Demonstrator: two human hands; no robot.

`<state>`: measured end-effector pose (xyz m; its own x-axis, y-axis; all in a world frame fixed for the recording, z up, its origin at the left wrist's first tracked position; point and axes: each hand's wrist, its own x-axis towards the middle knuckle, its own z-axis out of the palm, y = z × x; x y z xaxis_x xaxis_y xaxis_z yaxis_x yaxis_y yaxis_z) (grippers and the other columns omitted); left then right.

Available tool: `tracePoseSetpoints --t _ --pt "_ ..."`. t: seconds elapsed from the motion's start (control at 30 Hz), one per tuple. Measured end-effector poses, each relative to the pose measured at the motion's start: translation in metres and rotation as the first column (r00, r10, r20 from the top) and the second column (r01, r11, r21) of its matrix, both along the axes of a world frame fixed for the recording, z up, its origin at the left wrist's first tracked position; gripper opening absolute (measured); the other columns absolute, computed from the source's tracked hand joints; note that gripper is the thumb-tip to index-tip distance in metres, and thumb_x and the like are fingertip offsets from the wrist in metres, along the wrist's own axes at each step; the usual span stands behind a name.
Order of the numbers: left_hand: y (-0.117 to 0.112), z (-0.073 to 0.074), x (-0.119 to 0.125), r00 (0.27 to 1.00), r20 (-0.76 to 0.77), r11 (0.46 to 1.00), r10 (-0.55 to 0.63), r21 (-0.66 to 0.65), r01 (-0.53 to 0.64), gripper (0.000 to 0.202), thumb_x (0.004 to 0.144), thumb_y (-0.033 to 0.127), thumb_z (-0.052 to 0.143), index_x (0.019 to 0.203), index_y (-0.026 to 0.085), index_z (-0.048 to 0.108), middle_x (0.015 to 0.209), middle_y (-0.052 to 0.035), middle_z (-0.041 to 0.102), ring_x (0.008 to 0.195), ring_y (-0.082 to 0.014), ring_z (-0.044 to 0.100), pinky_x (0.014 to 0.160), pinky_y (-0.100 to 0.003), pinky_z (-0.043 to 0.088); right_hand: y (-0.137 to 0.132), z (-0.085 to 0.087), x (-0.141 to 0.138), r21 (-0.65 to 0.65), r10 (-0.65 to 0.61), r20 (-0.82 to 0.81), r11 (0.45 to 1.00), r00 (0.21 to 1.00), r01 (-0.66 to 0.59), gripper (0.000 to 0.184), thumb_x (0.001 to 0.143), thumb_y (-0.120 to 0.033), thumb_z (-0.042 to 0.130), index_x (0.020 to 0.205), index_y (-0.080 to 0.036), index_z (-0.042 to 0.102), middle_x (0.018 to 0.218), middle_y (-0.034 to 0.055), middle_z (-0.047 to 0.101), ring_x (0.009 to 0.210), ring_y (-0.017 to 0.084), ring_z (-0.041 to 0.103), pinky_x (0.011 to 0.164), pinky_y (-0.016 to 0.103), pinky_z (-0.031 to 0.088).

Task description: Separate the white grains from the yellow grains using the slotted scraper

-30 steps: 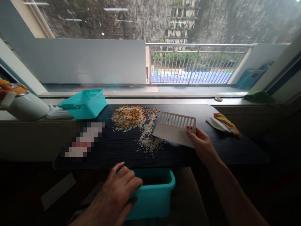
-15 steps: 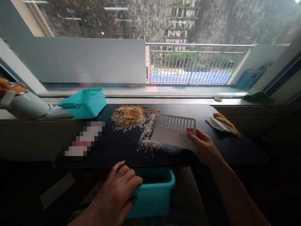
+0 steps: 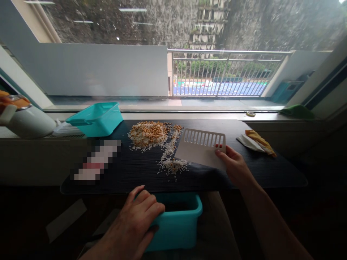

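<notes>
My right hand (image 3: 233, 161) pinches the right end of a pale slotted scraper (image 3: 199, 156), thumb on top. The scraper is tilted over the dark table, its left corner close to a small heap of white rice grains (image 3: 175, 166). Farther back lies a bigger pile of rice mixed with yellow beans (image 3: 150, 133), and a thin trail of grains runs between the two. My left hand (image 3: 141, 213) is closed over the rim of a turquoise bin (image 3: 179, 227) below the table's front edge. The bin's inside is dark, so its contents cannot be made out.
A second turquoise basket (image 3: 104, 121) stands at the back left, beside a white kettle-like vessel (image 3: 32, 119). A blurred-out packet (image 3: 97, 160) lies on the table's left. Yellow and white cloths or wrappers (image 3: 258, 143) lie at the right. A window sill (image 3: 189, 115) borders the back.
The scraper has risen and tilted slightly, uncovering more of the small rice heap. My left hand and the bin have stayed put.
</notes>
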<state>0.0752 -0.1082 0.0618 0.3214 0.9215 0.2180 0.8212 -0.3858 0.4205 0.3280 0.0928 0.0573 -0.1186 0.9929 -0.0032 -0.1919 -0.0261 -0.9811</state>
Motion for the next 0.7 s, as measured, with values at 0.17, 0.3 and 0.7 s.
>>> tracePoseSetpoints --t 0.17,0.3,0.7 --pt "0.0 0.0 0.0 1.0 0.002 1.0 0.011 -0.002 -0.011 0.04 0.073 -0.002 0.049 0.101 0.027 0.054 0.092 0.0025 0.057 0.094 -0.0194 0.051 0.111 -0.046 0.018 0.003 0.003 -0.005 -0.051 0.045 -0.008 0.998 0.999 -0.045 0.035 0.06 -0.039 0.084 0.089 -0.023 0.072 0.074 -0.0008 0.072 0.069 0.019 0.065 0.065 0.029 0.05" --pt "-0.001 0.001 0.001 1.0 -0.002 1.0 0.007 -0.006 -0.007 0.04 0.073 -0.003 0.048 0.101 0.026 0.053 0.091 0.0029 0.057 0.093 -0.019 0.052 0.111 -0.046 0.02 -0.001 0.006 0.0 -0.062 0.041 -0.004 0.997 0.999 -0.041 0.036 0.06 -0.039 0.084 0.09 -0.023 0.072 0.077 -0.0002 0.073 0.071 0.02 0.066 0.067 0.03 0.051" --pt "0.001 -0.003 -0.001 1.0 -0.025 1.0 -0.008 0.025 0.008 0.041 0.073 -0.003 0.046 0.101 0.026 0.053 0.091 0.0024 0.058 0.092 -0.0193 0.053 0.109 -0.046 0.02 -0.008 0.007 -0.004 -0.042 0.099 0.017 0.994 0.995 -0.098 0.032 0.064 -0.041 0.082 0.089 -0.025 0.073 0.083 -0.0005 0.073 0.077 0.02 0.066 0.072 0.031 0.05"
